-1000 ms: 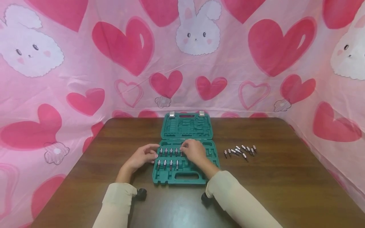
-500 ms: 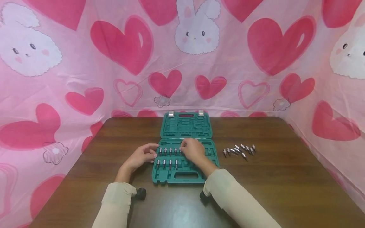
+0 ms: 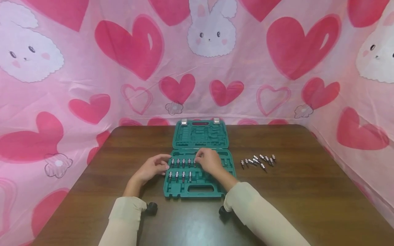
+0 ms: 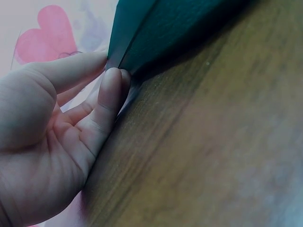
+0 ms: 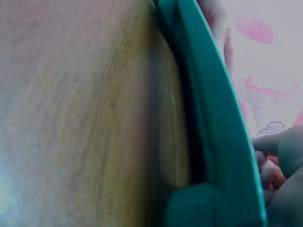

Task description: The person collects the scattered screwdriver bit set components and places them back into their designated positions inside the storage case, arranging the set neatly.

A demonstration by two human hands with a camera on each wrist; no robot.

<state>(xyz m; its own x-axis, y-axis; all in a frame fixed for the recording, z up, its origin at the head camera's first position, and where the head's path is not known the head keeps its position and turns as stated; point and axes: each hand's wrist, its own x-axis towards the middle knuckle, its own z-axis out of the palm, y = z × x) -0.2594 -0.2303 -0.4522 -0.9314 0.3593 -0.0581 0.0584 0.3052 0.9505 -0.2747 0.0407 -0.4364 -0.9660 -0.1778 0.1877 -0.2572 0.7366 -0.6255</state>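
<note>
A green tool case [image 3: 197, 191] lies unfolded on the table, its lid towards the back wall. Silver bit sockets [image 3: 183, 162] with dark tips sit in two rows in the base's left half. My right hand [image 3: 210, 160] reaches over the base and pinches a bit socket [image 3: 194, 164] at the right end of the upper row; the fingers partly cover it. Beside the base's left edge, my left hand [image 3: 153, 168] touches the case side with thumb and fingertips, as the left wrist view [image 4: 111, 90] also shows. In the right wrist view, the case's front wall hides most of the right hand [image 5: 279, 161].
More bit sockets [image 3: 262, 166] lie in a loose cluster on the brown wooden table [image 3: 295, 194], right of the case. The lid [image 3: 201, 135] stands tilted back near the far edge. A pink cloth [image 3: 197, 99] with hearts and rabbits encloses the table.
The right hand stays at the upper row's right end, its fingers shifting only slightly at the bit socket. The left hand keeps its place. The head view has tilted a little.
</note>
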